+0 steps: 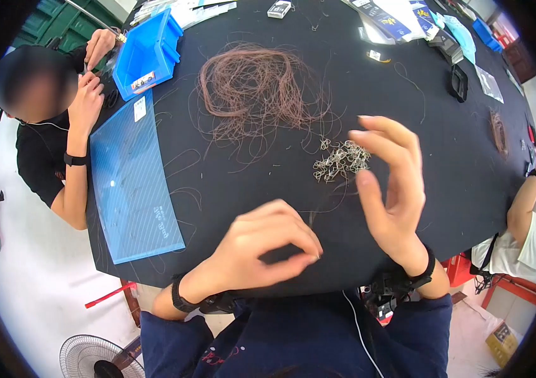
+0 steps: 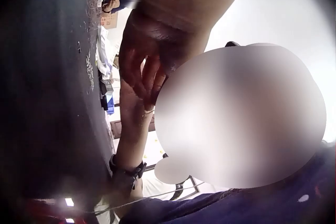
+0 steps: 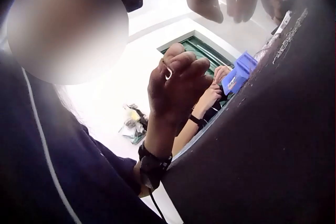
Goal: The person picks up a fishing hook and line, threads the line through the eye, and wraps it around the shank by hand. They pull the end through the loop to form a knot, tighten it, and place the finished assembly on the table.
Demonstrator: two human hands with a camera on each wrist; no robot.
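Note:
In the head view my left hand (image 1: 262,242) is near the table's front edge, its thumb and fingertips brought together. The right wrist view shows a small pale curved hook (image 3: 168,71) pinched in the left hand (image 3: 181,79); it looks like a fish hook. My right hand (image 1: 397,183) is raised over the table with fingers bent and spread, thumb apart, and nothing between them. Just left of it lies a pile of small silvery hooks (image 1: 340,162), partly overlapped by its fingertips. Beyond the pile spreads a loose tangle of thin brown line (image 1: 249,82).
A blue translucent folder (image 1: 132,189) lies on the left, with a blue bin (image 1: 148,57) behind it. At the back right are packets (image 1: 394,19) and a black tray (image 1: 459,83). One person (image 1: 47,138) works at the left; another's arm (image 1: 523,195) shows at the right.

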